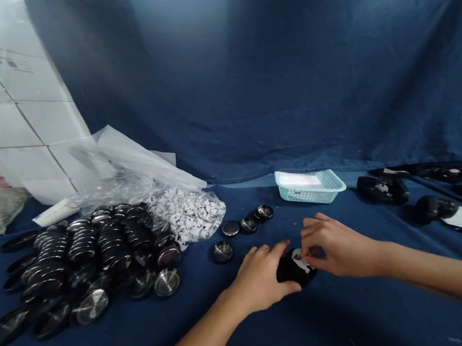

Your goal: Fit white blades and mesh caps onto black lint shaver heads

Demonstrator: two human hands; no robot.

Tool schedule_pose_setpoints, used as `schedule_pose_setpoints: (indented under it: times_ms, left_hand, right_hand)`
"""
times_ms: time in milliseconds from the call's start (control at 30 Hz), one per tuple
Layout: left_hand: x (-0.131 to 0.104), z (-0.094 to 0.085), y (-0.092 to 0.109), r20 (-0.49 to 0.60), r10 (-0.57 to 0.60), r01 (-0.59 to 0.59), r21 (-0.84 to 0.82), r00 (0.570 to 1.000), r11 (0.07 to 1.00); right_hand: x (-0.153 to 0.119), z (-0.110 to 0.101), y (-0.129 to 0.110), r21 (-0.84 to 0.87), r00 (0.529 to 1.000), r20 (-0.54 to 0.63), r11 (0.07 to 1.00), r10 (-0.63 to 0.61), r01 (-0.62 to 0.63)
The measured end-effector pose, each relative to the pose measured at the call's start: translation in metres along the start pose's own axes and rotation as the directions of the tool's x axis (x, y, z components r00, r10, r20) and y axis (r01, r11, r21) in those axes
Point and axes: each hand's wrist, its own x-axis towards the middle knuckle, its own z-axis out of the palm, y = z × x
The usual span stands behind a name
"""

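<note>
My left hand [262, 277] grips a dark rounded part [285, 268] from its left side, thumb below and fingers above. On that part's upper face lies a small white-grey piece [300, 260]. The fingertips of my right hand [334, 244] are pinched together at this piece's right edge; what they hold is hidden. Just beyond my left hand lie several round black discs with shiny metal faces, among them a nearer disc [223, 251] and a farther one [264, 212].
Many black-rimmed discs [113, 251] are stacked at the left. Behind them a clear plastic bag [194, 215] holds small white pieces. A light blue basket [310, 194] stands at the back. Black parts [382, 190] lie at the right. A blue cloth [244, 80] hangs behind.
</note>
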Motion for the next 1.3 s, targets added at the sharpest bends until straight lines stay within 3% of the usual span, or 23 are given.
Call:
schedule_pose_setpoints:
  times_ms: [267,467,600,700,833,967,1033,1300]
  left_hand:
    - [-0.003,0.003,0.008,-0.035,-0.012,0.014,0.058,0.999,0.998]
    - [-0.004,0.003,0.012,-0.050,-0.030,0.034,0.075,0.998,0.997]
    - [-0.006,0.002,0.012,-0.048,-0.033,0.036,0.075,0.998,0.997]
    - [-0.006,0.001,0.010,-0.052,-0.035,0.039,0.075,0.998,0.996]
    - [-0.006,0.003,0.008,-0.059,-0.036,0.040,0.072,0.998,0.997]
    - [-0.005,0.004,0.005,-0.057,-0.034,0.037,0.062,0.998,0.997]
    - [-0.005,0.005,0.004,-0.053,-0.029,0.032,0.054,0.998,0.998]
    - [-0.004,0.006,0.001,-0.038,-0.019,0.020,0.028,0.999,0.999]
  right_hand:
    - [-0.001,0.008,-0.007,0.008,0.973,-0.013,0.973,0.229,-0.229]
    - [0.002,0.013,-0.011,0.030,0.893,-0.044,0.894,0.447,-0.446]
    - [0.005,0.018,-0.003,0.116,0.857,-0.008,0.851,0.516,-0.512]
    - [0.005,0.018,0.001,0.168,0.862,0.002,0.849,0.508,-0.501]
    - [0.002,0.009,-0.003,0.176,0.881,-0.081,0.876,0.467,-0.448]
    - [-0.004,0.000,-0.005,0.158,0.969,-0.079,0.963,0.233,-0.219]
    - [-0.007,0.001,-0.001,0.187,0.992,-0.038,0.976,0.124,-0.115]
    - [-0.014,0.011,0.011,0.222,0.998,-0.049,0.975,0.043,-0.031]
